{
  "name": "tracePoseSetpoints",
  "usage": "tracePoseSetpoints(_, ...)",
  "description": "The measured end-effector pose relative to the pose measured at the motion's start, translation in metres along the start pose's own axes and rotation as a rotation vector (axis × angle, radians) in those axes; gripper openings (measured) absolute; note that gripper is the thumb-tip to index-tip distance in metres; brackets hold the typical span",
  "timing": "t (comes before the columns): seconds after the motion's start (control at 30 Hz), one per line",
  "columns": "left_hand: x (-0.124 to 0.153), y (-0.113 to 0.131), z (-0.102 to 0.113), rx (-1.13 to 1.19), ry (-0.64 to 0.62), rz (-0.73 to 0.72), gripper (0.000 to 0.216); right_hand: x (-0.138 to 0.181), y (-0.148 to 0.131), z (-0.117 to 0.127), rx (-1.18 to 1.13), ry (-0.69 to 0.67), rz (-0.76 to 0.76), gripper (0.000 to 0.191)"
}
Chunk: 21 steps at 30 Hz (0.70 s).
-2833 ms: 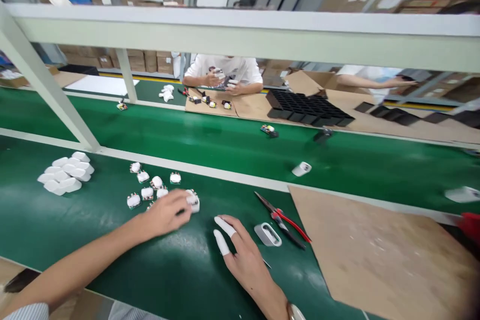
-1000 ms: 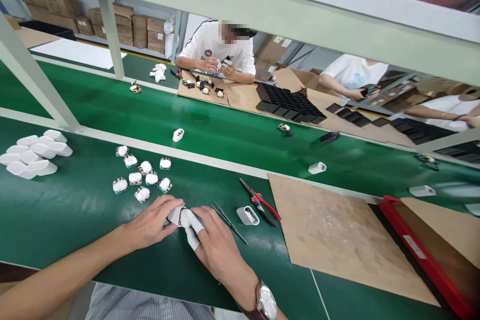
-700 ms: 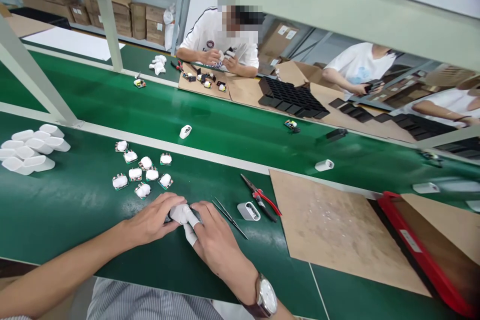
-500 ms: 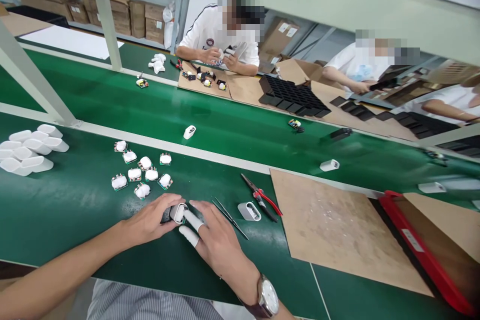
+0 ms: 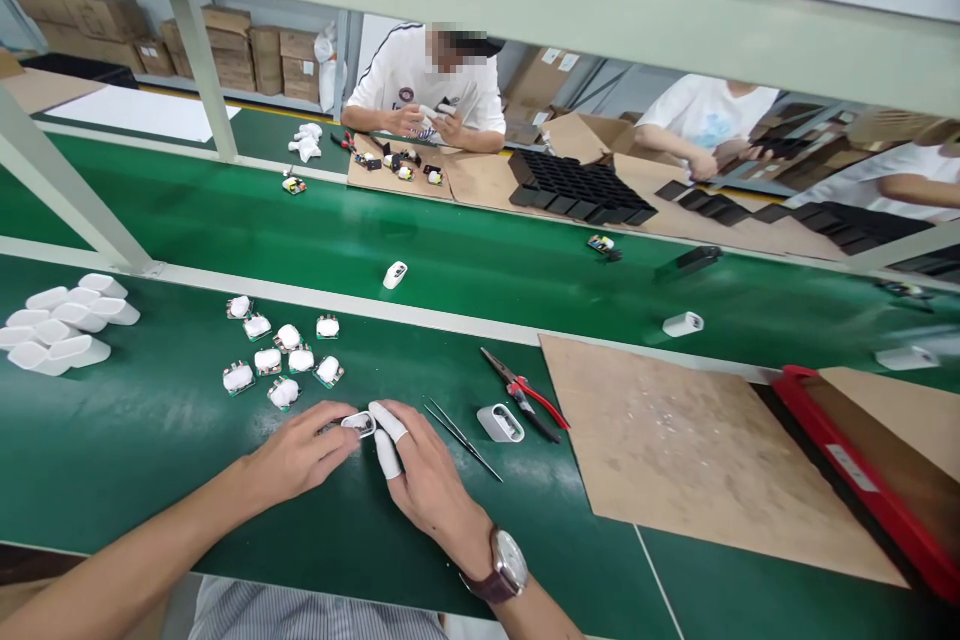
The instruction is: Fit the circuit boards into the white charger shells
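A small white charger shell (image 5: 359, 423) rests on the green table, held between both hands. My left hand (image 5: 300, 452) curls round its left side. My right hand (image 5: 420, 472) has white finger cots on two fingers, and these press on the shell's right end. Several white parts with small circuit boards (image 5: 279, 357) lie just beyond my left hand. A second open white shell (image 5: 500, 422) sits to the right of my right hand, with tweezers (image 5: 461, 437) between them.
Red-handled pliers (image 5: 527, 398) lie by a cardboard sheet (image 5: 690, 450). A pile of white shells (image 5: 64, 322) sits far left. A red tray (image 5: 862, 480) is at right. Loose shells (image 5: 394, 274) ride the belt. People work across the belt, near black trays (image 5: 577, 190).
My left hand picked a part from the cluster and brought it to my right hand. Both hands now hold it on the table. The loose shells on the belt have moved to the right.
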State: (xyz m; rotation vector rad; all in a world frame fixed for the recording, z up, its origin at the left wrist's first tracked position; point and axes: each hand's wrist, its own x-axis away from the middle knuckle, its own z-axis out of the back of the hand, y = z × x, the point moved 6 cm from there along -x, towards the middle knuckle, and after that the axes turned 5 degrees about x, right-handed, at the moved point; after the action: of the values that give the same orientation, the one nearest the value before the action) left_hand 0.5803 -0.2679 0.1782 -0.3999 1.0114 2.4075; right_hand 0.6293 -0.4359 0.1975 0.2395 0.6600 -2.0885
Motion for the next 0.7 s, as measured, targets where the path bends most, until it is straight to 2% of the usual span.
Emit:
tracePoseSetpoints(0.07,0.0,0.006,-0.001,-0.064,0.016,-0.024,0.017,0.004,0.008,0.004,-0.018,0.062,-0.024,0.05)
tracePoseSetpoints(0.2,-0.006,0.018,-0.007,-0.055,-0.074,-0.011,0.014,0.013,0.022,0.01,-0.009,0.127,-0.045,0.049)
tracePoseSetpoints(0.27,-0.02,0.013,0.003,0.019,-0.085,0.008,0.015,0.015,0.029,0.011,0.022,0.136,-0.055,0.048)
tracePoseSetpoints(0.3,-0.031,0.003,0.014,0.037,-0.069,0.025,0.015,0.015,0.032,0.01,0.039,0.138,-0.06,0.048)
tracePoseSetpoints(0.37,-0.061,-0.031,0.046,-0.025,-0.009,0.113,0.014,0.011,0.036,0.007,0.069,0.138,-0.052,0.048)
tracePoseSetpoints(0.47,-0.105,-0.105,0.109,-0.28,0.112,0.363,0.011,-0.004,0.036,-0.004,0.097,0.133,0.008,0.044)
tracePoseSetpoints(0.53,-0.122,-0.148,0.146,-0.386,0.189,0.47,0.011,-0.022,0.035,-0.014,0.108,0.137,0.078,0.04)
tracePoseSetpoints(0.63,-0.12,-0.185,0.175,-0.497,0.242,0.571,0.009,-0.059,0.035,-0.032,0.128,0.157,0.176,0.04)
tracePoseSetpoints(0.7,-0.104,-0.189,0.183,-0.552,0.267,0.592,0.016,-0.089,0.036,-0.046,0.142,0.159,0.191,0.039)
